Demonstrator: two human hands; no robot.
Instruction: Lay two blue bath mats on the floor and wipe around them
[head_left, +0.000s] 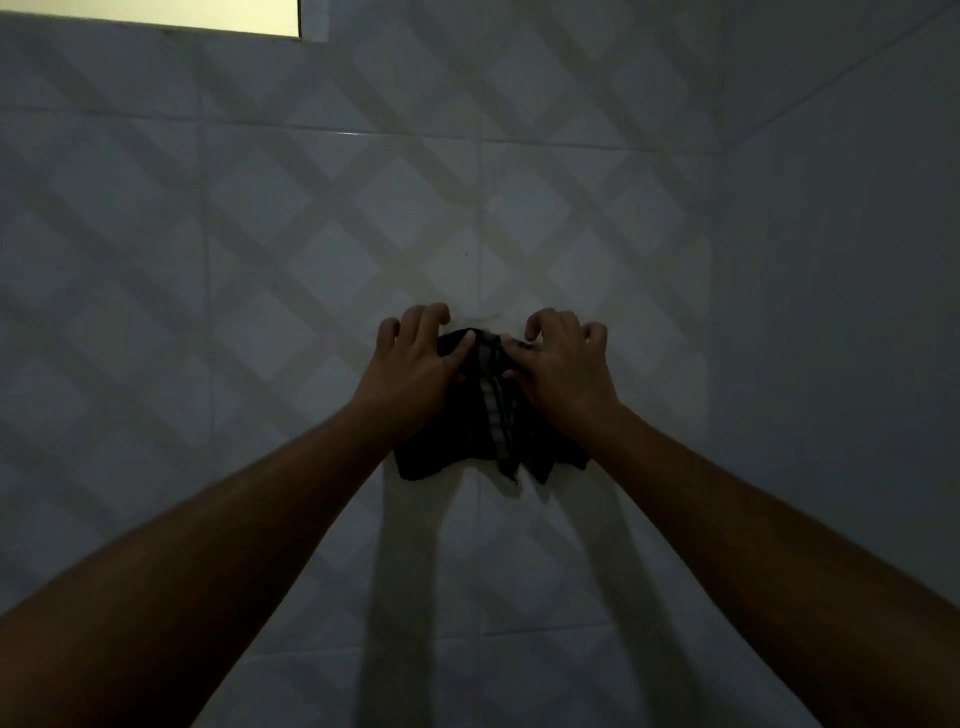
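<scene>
Dark cloth (485, 434) on the tiled wall (260, 234) was pinched by left hand (415, 361) and right hand (563, 366), probably for retrieval, which required lifting it clear.

On my feed I see a small black woven cloth (467, 436) with a pale grey checked band down its middle, a glossy whitish-grey tiled wall (260, 234) crossed by a diagonal lattice of beige-grey stripes, a plain grey side wall (857, 260), and a pale yellow window opening (156, 10).
</scene>
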